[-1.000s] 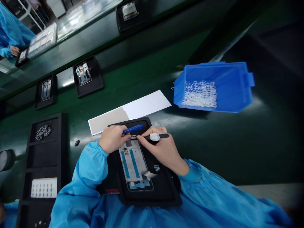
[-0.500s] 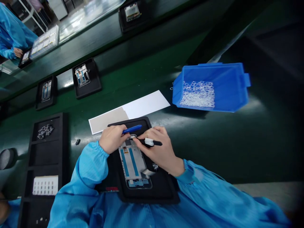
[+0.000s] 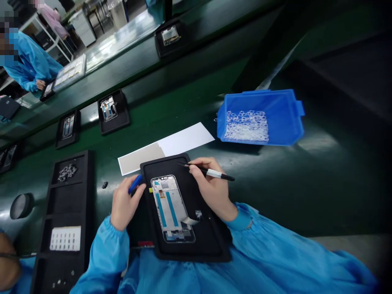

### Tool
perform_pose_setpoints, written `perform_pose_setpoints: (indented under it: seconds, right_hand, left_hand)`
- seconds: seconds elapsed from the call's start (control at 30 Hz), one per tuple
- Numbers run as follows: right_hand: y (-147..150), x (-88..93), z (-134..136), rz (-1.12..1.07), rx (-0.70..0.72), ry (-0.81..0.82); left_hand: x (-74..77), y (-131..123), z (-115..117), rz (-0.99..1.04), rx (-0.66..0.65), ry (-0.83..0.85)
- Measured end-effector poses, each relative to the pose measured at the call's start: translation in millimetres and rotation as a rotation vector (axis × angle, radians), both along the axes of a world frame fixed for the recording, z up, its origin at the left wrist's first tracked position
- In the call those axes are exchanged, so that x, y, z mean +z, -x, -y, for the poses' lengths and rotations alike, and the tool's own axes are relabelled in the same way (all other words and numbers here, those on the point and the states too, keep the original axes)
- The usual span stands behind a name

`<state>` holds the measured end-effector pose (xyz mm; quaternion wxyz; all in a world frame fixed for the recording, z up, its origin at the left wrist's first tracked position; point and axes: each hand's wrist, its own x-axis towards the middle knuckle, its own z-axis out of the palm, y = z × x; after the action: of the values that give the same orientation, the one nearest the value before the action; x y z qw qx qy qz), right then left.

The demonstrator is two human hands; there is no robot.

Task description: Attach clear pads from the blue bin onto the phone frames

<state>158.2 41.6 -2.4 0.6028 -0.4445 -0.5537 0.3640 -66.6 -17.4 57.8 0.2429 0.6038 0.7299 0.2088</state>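
Observation:
A smartphone mid-frame [image 3: 180, 200] with two blue strips lies in a black tray [image 3: 211, 247] before me. A silvery flex ribbon [image 3: 190, 221] sticks out from its right side. My right hand [image 3: 211, 190] pinches black tweezers [image 3: 214, 173] wrapped in white, their tips above the tray's upper part, apart from the phone. At the tray's left edge, my left hand [image 3: 124, 204] grips a blue pen-like tool [image 3: 135, 184], partly hidden by the fingers. A small yellow tab [image 3: 150, 190] shows at the frame's upper left.
A blue bin [image 3: 284, 122] with many thin white rings stands at the right. White paper [image 3: 186, 139] lies beyond the tray. Left is a black compartment tray [image 3: 87, 196] of small parts. Other phone trays [image 3: 122, 118] line the back; a co-worker [image 3: 36, 69] sits far left.
Both hands have moved apart from the phone's top end, the left one down and left with the blue tool, the right one slightly right with the tweezers. The phone's top is uncovered.

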Motion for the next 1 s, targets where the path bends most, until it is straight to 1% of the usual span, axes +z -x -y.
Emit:
perform_pose_setpoints:
  seconds: [0.07,0.1,0.17,0.23,0.3,0.4,0.5,0.57,0.67,0.73,0.77,0.83,0.87,0.93,1.0]
  right_hand:
    - [2,-0.5,0,-0.018,-0.008,0.027]
    - [3,-0.7,0,-0.027,-0.011,0.038]
    - [4,-1.7,1,-0.041,-0.01,0.051]
    - [5,-3.5,2,-0.05,-0.017,0.061]
    - [4,-5.7,2,-0.05,-0.044,0.065]
    - [3,-8.2,2,-0.051,-0.087,0.061]
    - [3,-8.4,2,-0.055,-0.098,0.07]
    - [3,-7.4,4,-0.06,-0.097,0.069]
    - [2,-3.9,2,-0.073,-0.1,0.047]
    - [-3,0.2,-3,-0.075,-0.137,0.032]
    - [-6,2.8,-8,-0.077,-0.168,0.02]
    - [-14,8.3,-20,-0.106,-0.236,-0.02]
    - [-18,10.8,-27,-0.126,-0.261,-0.045]
    - [-24,13.8,-37,-0.156,-0.28,-0.088]
    - [-24,12.7,-44,-0.141,-0.246,-0.091]
  left_hand:
    - [-6.5,4,32,0.0,0.044,0.021]
    - [-10.5,2,48,0.005,0.055,0.05]
    - [-19.5,-8,77,0.049,0.032,0.137]
    - [-28.5,-21,98,0.106,0.048,0.202]
    - [-35.7,-30,110,0.192,0.079,0.25]
    - [-41.5,-30,110,0.362,0.176,0.282]
    - [-45.3,-27,104,0.57,0.297,0.314]
    - [-48.9,-29,102,0.656,0.312,0.316]
    - [-51.8,-32,100,0.651,0.262,0.285]
    - [-46.4,-29,92,0.611,0.259,0.265]
    - [-40.7,-24,85,0.596,0.265,0.249]
    - [-23.9,-10,63,0.559,0.272,0.181]
    - [-14.0,-2,48,0.545,0.266,0.138]
    - [5.6,15,9,0.531,0.258,0.047]
    - [20.7,26,-38,0.557,0.23,-0.019]
